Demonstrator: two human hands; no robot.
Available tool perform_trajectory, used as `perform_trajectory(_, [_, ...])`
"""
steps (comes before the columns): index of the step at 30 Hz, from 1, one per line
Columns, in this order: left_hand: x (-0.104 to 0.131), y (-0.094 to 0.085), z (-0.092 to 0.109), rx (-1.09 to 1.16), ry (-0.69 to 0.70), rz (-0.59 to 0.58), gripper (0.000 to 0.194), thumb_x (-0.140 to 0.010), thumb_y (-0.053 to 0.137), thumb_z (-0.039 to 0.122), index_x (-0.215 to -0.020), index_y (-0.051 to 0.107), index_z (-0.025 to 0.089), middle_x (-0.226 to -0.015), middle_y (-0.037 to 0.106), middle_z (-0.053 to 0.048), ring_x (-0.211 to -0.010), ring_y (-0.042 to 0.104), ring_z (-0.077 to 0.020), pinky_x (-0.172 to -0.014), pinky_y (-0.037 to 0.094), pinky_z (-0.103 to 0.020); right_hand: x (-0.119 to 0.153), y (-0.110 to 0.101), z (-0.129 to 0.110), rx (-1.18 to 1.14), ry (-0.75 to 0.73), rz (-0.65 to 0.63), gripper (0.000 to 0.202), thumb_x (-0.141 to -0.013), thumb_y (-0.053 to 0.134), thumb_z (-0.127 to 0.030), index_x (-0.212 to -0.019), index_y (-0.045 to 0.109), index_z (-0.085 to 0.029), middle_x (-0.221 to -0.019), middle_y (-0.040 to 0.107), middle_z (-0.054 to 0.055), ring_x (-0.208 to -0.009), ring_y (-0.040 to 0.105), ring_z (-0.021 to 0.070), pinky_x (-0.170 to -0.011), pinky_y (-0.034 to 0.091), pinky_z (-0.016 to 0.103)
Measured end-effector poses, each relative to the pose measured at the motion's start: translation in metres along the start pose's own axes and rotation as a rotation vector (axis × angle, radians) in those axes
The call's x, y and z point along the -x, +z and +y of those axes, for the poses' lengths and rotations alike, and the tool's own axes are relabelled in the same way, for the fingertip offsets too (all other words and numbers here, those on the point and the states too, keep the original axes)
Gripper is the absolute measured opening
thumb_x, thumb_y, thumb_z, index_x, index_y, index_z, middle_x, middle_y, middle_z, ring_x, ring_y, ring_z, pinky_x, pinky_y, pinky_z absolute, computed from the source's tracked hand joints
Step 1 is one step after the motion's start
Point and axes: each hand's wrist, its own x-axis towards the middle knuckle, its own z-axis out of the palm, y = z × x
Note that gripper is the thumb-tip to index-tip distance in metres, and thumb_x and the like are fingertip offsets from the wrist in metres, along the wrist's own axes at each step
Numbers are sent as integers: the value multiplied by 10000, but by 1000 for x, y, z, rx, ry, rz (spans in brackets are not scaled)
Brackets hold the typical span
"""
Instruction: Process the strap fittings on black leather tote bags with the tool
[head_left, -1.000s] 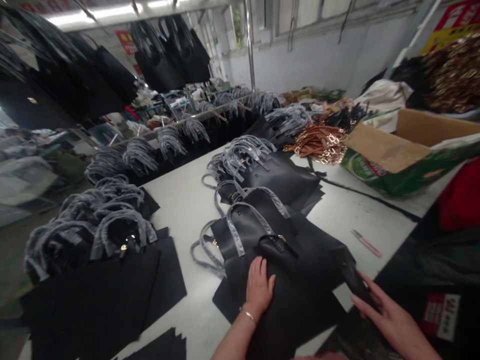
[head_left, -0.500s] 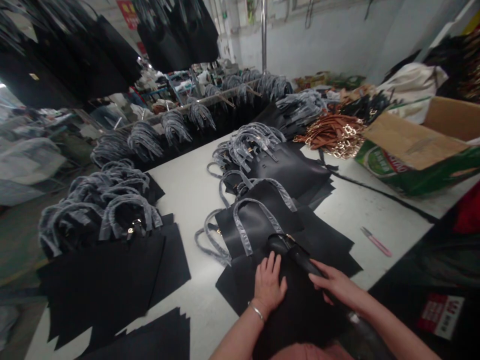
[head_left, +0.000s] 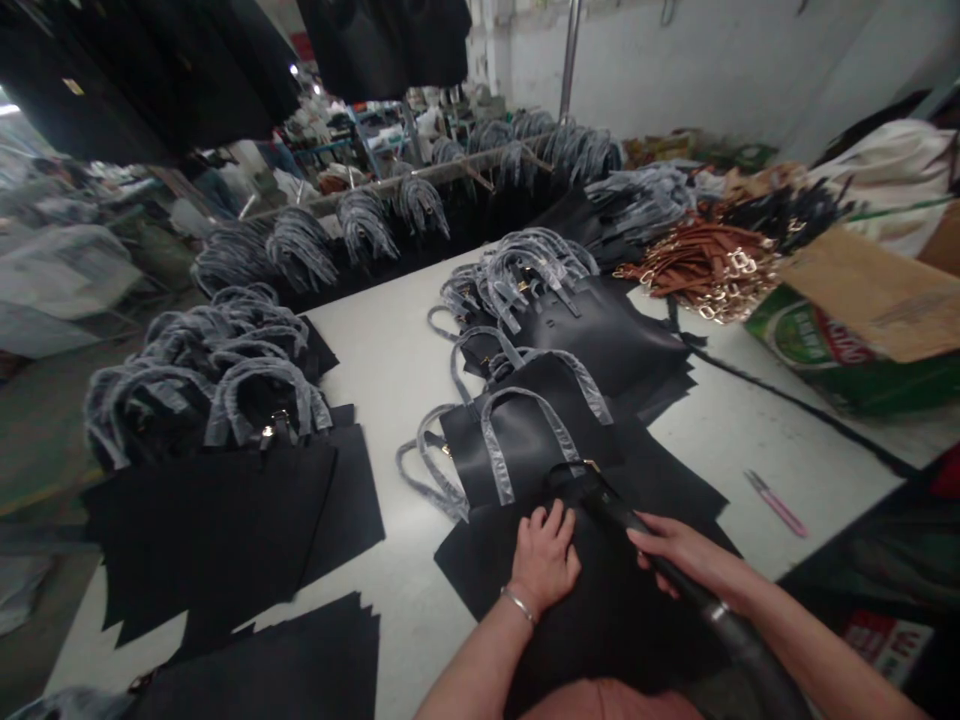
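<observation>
My left hand (head_left: 546, 555) lies on a black leather bag (head_left: 600, 610) directly before me, fingers slightly bent and a little apart. In my right hand (head_left: 675, 553) is a black wand-like tube (head_left: 694, 590), the fingers wrapped round it. A thicker black section of the tube runs back toward the lower right edge. Its front end is over the bag, close to a short dark strap with a gold fitting (head_left: 592, 465); against the black leather I cannot make out the exact tip. Just beyond lies another black bag (head_left: 480, 450) with plastic-wrapped handles (head_left: 525, 400).
Stacked black bags (head_left: 217, 530) cover the table's left side. Pink-handled thread snips (head_left: 778, 503) lie right of my hands. Farther back are a green carton (head_left: 840, 350), brown straps with gold clips (head_left: 697, 260) and a rack of wrapped handles (head_left: 364, 225). Black bags (head_left: 390, 50) hang overhead.
The view has shifted slightly, so most things appear farther right. My left hand remains on the bag, and the front of the tube has moved slightly right relative to it.
</observation>
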Motion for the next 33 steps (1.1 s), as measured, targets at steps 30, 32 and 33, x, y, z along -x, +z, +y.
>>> perform_trajectory(30, [52,17,1,85,36,88,291,-928,460,226,-1195,565,176,-1165,608,-80,-1185,480,-210,-1077,338,-400,-8,78,-16,272,-158,-82,715,-789,637,-460,-1397,434,-143,-848,684,36,-443,544,98,-423,428,217])
perform_trajectory(32, [53,20,0,99,45,98,249,-927,458,217,-1131,600,190,-1097,631,-65,-1158,497,-213,-1076,339,-402,-6,85,-18,282,-125,-160,749,-782,620,-480,-1410,414,-129,-770,678,24,-429,551,110,-408,427,217])
perform_trajectory(33, [53,22,-1,105,49,104,244,-926,457,213,-1118,606,193,-1075,638,-61,-1142,508,-212,-1077,338,-401,-6,89,-19,283,-112,-179,764,-780,608,-488,-1415,402,-116,-733,670,20,-422,551,116,-402,427,219])
